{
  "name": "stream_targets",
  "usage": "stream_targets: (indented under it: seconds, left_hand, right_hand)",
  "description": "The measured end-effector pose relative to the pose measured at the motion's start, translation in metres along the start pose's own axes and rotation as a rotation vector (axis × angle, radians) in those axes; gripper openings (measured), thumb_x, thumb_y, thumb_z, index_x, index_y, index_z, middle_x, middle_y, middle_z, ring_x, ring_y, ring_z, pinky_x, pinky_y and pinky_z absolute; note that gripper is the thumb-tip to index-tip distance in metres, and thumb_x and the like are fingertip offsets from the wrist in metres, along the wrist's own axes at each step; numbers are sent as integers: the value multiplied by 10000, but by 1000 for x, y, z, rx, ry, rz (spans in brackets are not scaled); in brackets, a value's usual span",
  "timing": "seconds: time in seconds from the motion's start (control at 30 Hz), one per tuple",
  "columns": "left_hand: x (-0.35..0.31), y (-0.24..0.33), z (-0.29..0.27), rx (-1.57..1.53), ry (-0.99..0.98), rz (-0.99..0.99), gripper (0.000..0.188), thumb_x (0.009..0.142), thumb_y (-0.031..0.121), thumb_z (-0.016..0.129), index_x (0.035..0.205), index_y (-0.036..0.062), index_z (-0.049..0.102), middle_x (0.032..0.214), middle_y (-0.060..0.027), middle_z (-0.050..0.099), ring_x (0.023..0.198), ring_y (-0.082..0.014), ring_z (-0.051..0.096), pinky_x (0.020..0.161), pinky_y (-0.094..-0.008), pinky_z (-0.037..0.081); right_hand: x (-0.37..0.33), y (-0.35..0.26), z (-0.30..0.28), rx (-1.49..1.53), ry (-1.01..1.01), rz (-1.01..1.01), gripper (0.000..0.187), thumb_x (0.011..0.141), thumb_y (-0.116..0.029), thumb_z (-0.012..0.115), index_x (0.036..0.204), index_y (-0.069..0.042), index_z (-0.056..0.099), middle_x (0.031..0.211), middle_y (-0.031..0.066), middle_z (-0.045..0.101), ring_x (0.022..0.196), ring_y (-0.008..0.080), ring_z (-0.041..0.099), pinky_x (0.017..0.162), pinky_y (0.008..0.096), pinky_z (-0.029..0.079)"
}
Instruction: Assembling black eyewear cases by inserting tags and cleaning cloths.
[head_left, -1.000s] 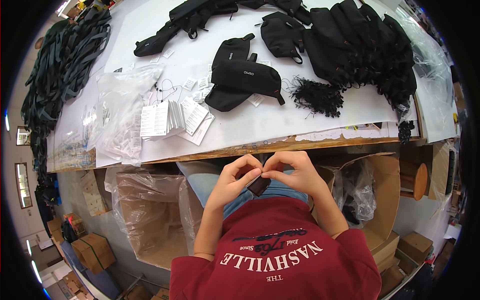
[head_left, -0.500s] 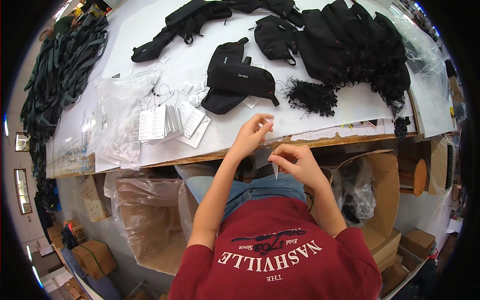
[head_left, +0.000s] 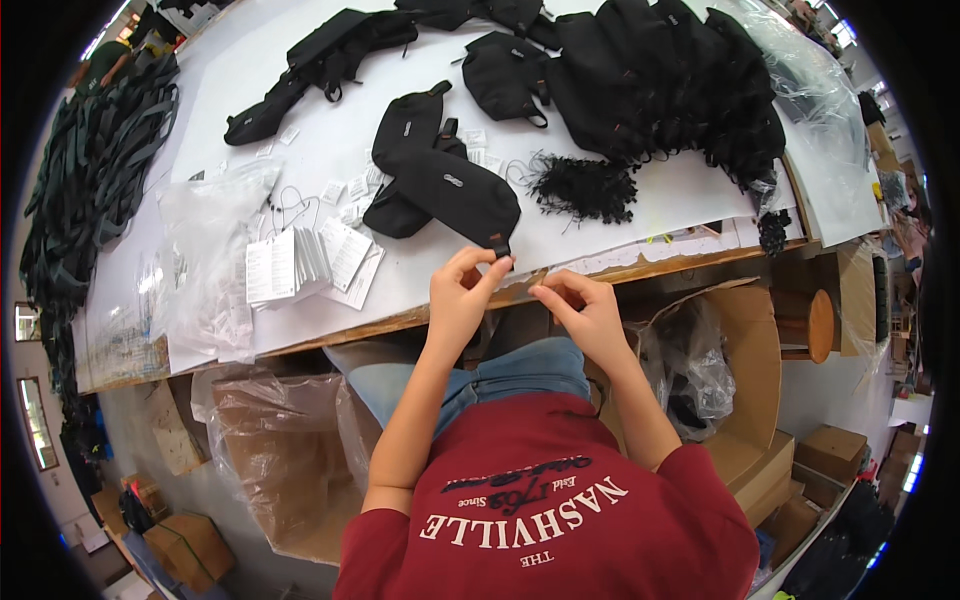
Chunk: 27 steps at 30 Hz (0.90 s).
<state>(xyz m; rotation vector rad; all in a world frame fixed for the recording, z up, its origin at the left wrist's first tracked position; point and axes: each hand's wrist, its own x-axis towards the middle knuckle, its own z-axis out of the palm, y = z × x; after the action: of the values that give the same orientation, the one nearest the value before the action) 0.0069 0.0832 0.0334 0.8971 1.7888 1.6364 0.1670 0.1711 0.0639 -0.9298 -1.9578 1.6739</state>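
My left hand (head_left: 463,300) pinches the tab at the near right end of a black pouch (head_left: 455,190). That pouch lies slantwise across another black pouch (head_left: 405,130) on the table. My right hand (head_left: 585,312) is just to the right, at the table's front edge, its thumb and fingertips pressed together. What it pinches is too small or hidden to make out. Nearest beyond the hands is a tangled heap of black cords (head_left: 585,190). To the left stand stacked white printed tags (head_left: 285,265), with loose tags around the pouches.
A clear plastic bag (head_left: 205,260) lies left of the tags. Many black pouches (head_left: 660,80) pile up at the far right. Dark straps (head_left: 100,180) hang over the left side. Under the table edge are a plastic-lined carton (head_left: 290,450) and an open cardboard box (head_left: 750,350).
My left hand has come down onto the pouch's end and taken hold of its tab. The pouch has swung toward me. The white tag seen at my right hand no longer shows.
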Motion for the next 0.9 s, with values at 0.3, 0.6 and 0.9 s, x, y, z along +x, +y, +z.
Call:
stream_targets:
  seconds: [0.3, 0.6, 0.9]
  left_hand:
    - [-56, 37, -41, -304, -122, -324, 207, 869, 40, 610, 1060, 16, 687, 802, 48, 605, 594, 10, 435, 505, -161, 327]
    - [-82, 22, -44, 2, 114, -185, 98, 823, 26, 668, 914, 3, 693, 731, 37, 598, 584, -2, 414, 507, -177, 309]
    - [-81, 48, -56, -357, 220, -179, 87, 864, 1, 626, 951, 7, 616, 784, 6, 618, 616, -1, 460, 550, -144, 348]
  right_hand:
    - [2, -18, 33, -213, -221, -163, 114, 844, -139, 641, 909, -47, 654, 656, 70, 582, 529, 155, 524, 511, 286, 401]
    - [-10, -5, 51, -329, -286, -379, 92, 817, -134, 643, 885, -72, 635, 678, 63, 575, 582, 217, 566, 553, 315, 446]
    - [-8, -22, 21, 346, -410, -63, 95, 887, -20, 575, 979, -3, 590, 803, 14, 571, 711, 68, 536, 656, 191, 414]
